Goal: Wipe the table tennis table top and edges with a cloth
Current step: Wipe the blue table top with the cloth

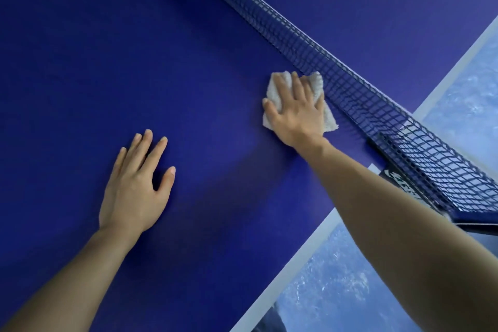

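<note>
The right hand (296,110) presses flat, fingers straight, on the white cloth (275,89), which lies on the blue bench (80,75) just beside the net (336,73). The left hand (134,183) rests open and empty on the top, well apart. The net runs diagonally past the cloth, so the wipe likely follows its line.

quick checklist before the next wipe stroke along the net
1. Cloth flat under the right hand: ok, straight fingers press it down.
2. Cloth on the table: ok, it lies on the blue top.
3. Room beside the net: not ok, the cloth's far corner is right at the mesh and may snag.
4. Left hand bracing: ok, it rests flat on the top, apart from the cloth.
5. Net post in the path toward the edge: cannot tell how close a stroke would pass.
6. Dirt left on the top: cannot tell.
</note>
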